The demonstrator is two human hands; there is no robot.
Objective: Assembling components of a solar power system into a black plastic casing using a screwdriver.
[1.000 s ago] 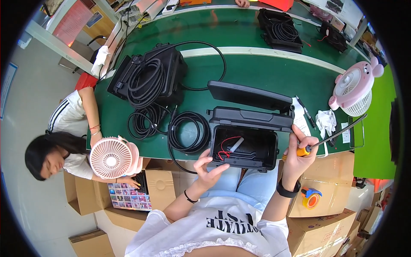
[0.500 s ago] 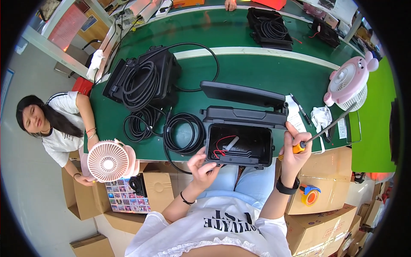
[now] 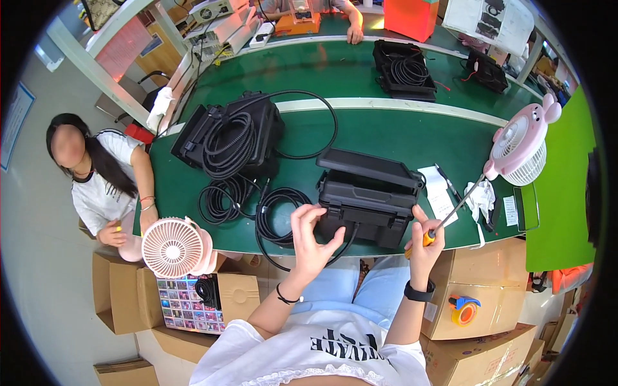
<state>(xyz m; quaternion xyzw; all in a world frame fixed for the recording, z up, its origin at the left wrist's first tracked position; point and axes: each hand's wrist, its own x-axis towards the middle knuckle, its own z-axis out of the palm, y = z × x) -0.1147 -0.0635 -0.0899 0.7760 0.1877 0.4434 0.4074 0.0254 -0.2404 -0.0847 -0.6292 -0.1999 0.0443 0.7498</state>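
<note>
A black plastic case (image 3: 368, 204) stands at the near edge of the green table, its lid (image 3: 370, 168) partly raised. Its inside is hidden from this angle. A black cable (image 3: 351, 246) comes out of its near side. My left hand (image 3: 311, 241) is at the case's left corner, thumb and fingers apart, fingertips at or close to the latch side. In my right hand (image 3: 422, 254), a screwdriver (image 3: 429, 237) with an orange handle is gripped, its long shaft pointing up and right. That hand's fingers are also by the case's right corner.
Coiled black cables (image 3: 278, 215) and another cabled case (image 3: 257, 132) lie left. Pink fans (image 3: 172, 247) stand at both sides, near a co-worker (image 3: 112, 167) at left. Papers (image 3: 438, 193) and a white cloth (image 3: 480, 199) lie right. Cardboard boxes (image 3: 479, 283) sit below the table.
The case has tipped back, so its front side shows and the inside with the red wire is out of sight. My left fingers have spread. The head view has shifted.
</note>
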